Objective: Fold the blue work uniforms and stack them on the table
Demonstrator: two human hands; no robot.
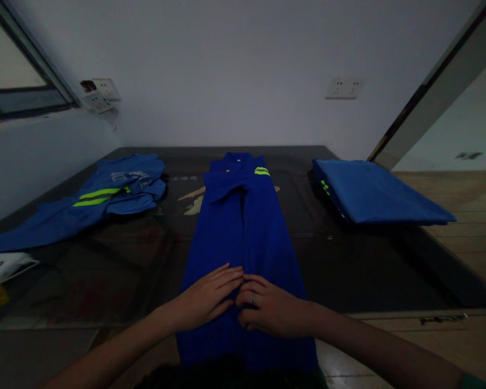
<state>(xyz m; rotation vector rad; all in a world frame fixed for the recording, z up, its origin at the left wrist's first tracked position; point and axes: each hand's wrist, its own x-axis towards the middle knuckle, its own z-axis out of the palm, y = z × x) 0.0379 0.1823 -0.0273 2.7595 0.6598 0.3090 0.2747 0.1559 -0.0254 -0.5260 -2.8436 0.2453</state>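
In the head view, a long royal-blue cloth garment [218, 237] is draped past the near edge of the dark glossy surface [360, 270]; near that edge, the left hand [210, 296] is held with fingers extended, the right hand [267, 309] curled (any grasp cannot be told). Slippage could be caused by overhanging weight.

A long blue garment [264, 240] lay folded narrow beneath the fingers [225, 279]. Its collar [238, 158] and yellow stripes [261, 171] lay well beyond them.
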